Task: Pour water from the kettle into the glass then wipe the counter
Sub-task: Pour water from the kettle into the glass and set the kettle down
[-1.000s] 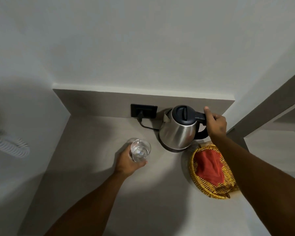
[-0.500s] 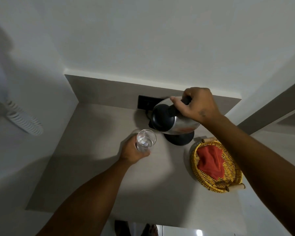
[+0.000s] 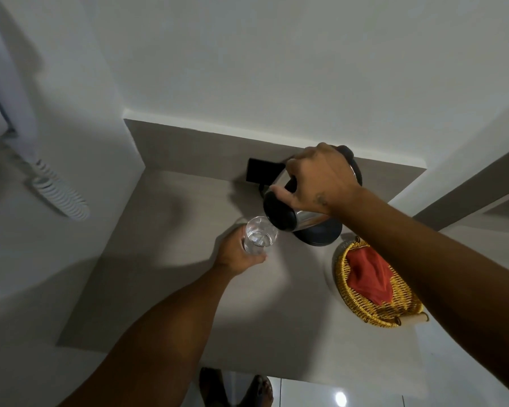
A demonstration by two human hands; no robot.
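Observation:
My right hand (image 3: 318, 179) grips the black handle of the steel kettle (image 3: 304, 217), which is lifted off its round black base (image 3: 321, 235) and tipped steeply to the left. Its black lid end hangs right over the rim of the clear glass (image 3: 259, 239). My left hand (image 3: 237, 254) is wrapped around the glass, which stands on the grey counter (image 3: 174, 230) and holds some water. A red cloth (image 3: 369, 274) lies in a yellow wicker basket (image 3: 347, 295) to the right of the base.
A black wall socket (image 3: 260, 171) sits behind the kettle on the low grey backsplash. White walls close the counter in at the left and back. A white coiled cord (image 3: 61, 195) hangs on the left wall. My feet and the floor show below the counter's front edge.
My right hand has lifted the kettle off its base, swung it left and tilted it over the glass. My left hand has stayed on the glass.

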